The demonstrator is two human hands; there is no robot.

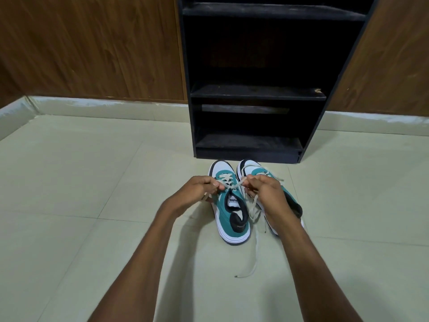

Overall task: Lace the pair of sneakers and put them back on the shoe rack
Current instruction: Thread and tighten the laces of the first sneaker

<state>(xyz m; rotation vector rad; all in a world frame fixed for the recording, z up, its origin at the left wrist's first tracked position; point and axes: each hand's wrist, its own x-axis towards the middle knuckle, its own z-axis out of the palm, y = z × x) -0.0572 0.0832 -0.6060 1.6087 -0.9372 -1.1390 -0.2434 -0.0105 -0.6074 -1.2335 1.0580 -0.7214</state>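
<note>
Both forearms reach out over the tiled floor [92, 182]. Beyond stands the black shoe rack [255, 94], with the teal-and-white sneakers [232, 219] side by side just before its foot. Left hand [197, 189] and right hand [267, 191] each pinch a white lace [253, 210] end over the left sneaker.

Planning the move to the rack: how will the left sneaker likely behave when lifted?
The left sneaker probably lifts stiffly, given its thick flat sole. Its white lace, trailing loose across the floor, will likely dangle and snag. The sneaker looks stable, unlikely to tip.
</note>
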